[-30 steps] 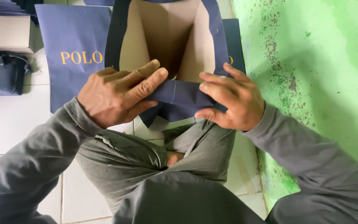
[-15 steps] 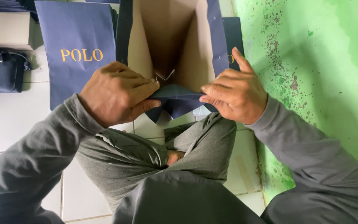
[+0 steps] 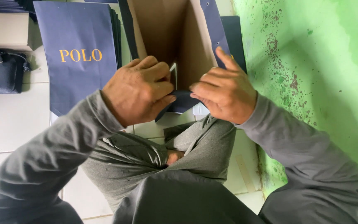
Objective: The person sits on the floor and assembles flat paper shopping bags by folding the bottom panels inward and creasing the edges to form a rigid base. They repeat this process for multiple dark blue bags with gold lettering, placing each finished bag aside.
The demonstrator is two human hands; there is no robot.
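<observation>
- We're pinching the near edge of the open paper bag (image 3: 175, 37) w/ both hands; fingers curled shut on its navy bottom flap.
- Left hand (image 3: 137, 89) is gripping the flap's left side, knuckles up; right hand (image 3: 224, 89) is gripping the right side, index finger pointing up along the bag wall.
- Bag is standing open btwn the hands, brown inside, above our crossed legs (image 3: 162, 153).
- Stack of flat navy bags (image 3: 77, 58) is lying just left of it on the white tile floor (image 3: 13, 120).
- Small dark pouch (image 3: 3, 74) is sitting further left; green wall (image 3: 311, 62) is rising on the right.
</observation>
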